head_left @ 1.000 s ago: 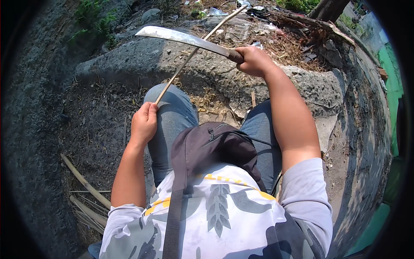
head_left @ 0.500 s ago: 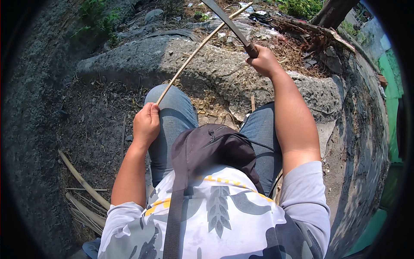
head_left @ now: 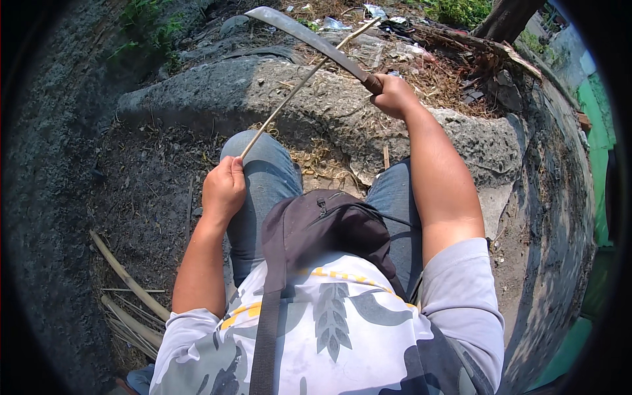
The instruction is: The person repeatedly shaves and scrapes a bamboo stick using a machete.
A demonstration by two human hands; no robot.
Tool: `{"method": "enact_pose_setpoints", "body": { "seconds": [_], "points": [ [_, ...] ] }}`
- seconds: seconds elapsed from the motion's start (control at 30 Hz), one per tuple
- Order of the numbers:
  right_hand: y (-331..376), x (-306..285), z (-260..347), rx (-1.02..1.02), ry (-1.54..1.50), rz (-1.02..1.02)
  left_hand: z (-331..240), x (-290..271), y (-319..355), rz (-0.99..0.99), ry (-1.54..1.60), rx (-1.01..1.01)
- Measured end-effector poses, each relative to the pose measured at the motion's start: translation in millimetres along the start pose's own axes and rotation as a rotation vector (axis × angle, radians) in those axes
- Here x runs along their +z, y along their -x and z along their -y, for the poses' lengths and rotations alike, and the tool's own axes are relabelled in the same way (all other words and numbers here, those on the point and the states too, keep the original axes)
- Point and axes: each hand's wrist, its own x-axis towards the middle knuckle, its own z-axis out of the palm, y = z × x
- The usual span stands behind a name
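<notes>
Over the knees, left hand (head_left: 224,189) fingers gripping thin stick (head_left: 299,85), right hand (head_left: 393,96) fingers gripping machete (head_left: 309,38) outstretched

Single head view, looking down, close.

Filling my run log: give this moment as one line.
left hand: grips thin stick on knee | right hand: holds machete, blade crossing stick | seated by concrete slab

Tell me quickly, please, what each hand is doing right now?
Left hand: closed around the thin stick.
Right hand: closed around the machete handle.
</notes>
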Motion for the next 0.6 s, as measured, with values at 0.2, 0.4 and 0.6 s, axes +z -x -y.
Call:
{"method": "enact_pose_setpoints", "body": {
  "seconds": [0.2,0.4,0.6],
  "points": [
    [1,0,-18,0.100,-0.011,-0.087,1,-3,-5,0.033,-0.058,0.038],
    [8,3,21,-0.275,0.092,0.032,6,0,-9,0.020,0.000,0.022],
    [3,-3,20,-0.122,0.227,-0.085,3,-8,-3,0.049,-0.060,0.021]
  ]
}}
